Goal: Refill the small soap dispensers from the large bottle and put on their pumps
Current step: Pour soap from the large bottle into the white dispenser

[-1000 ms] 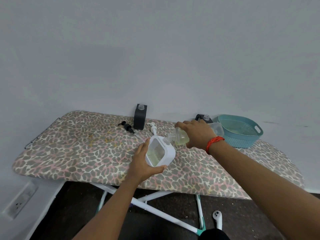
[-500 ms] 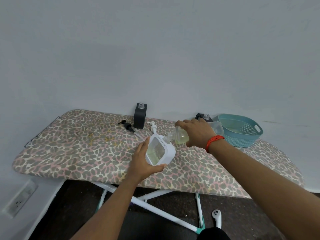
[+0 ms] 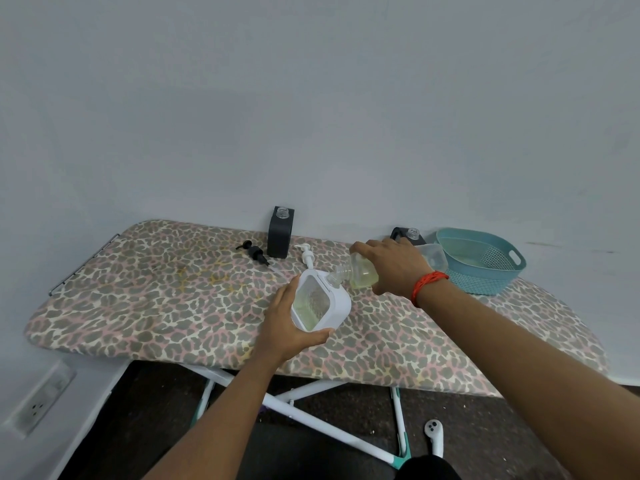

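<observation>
Fuller dispenser (image 3: 320, 301) in left grip (image 3: 287, 327), large bottle (image 3: 360, 276) in right grip (image 3: 394, 268), near front edge of board (image 3: 173, 306)

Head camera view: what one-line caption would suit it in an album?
Right hand tips the large bottle into a white soap dispenser held by the left hand at a leopard-print ironing board.
</observation>
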